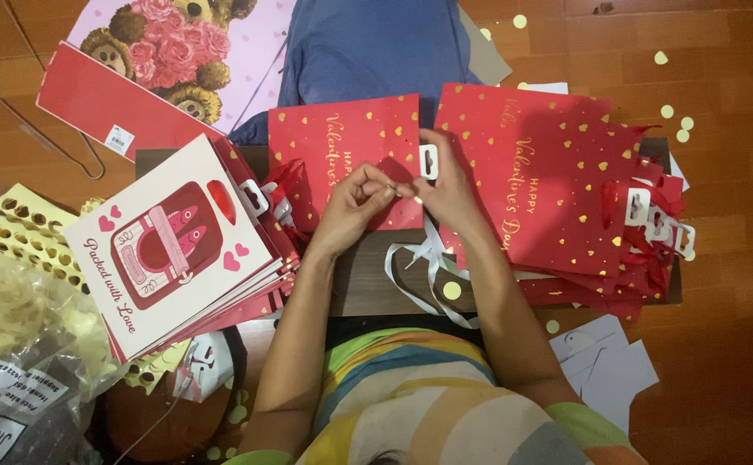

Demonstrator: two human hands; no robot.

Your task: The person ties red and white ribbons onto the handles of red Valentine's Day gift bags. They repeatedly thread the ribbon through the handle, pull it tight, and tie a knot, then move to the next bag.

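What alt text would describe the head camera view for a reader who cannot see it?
A person's left hand and right hand meet over a flat red paper gift bag with gold hearts on a small dark wooden table. Stacks of similar red bags lie right, white illustrated bags left.

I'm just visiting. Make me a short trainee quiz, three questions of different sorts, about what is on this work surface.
1. True or false: both hands meet over the small red gift bag.
2. Which pile lies on the person's left? A) white-fronted bags B) red gold-heart bags C) blue cloth
3. Fill in: loose white ______ lies on the dark board below the hands.

Key: 1 true. 2 A. 3 ribbon.
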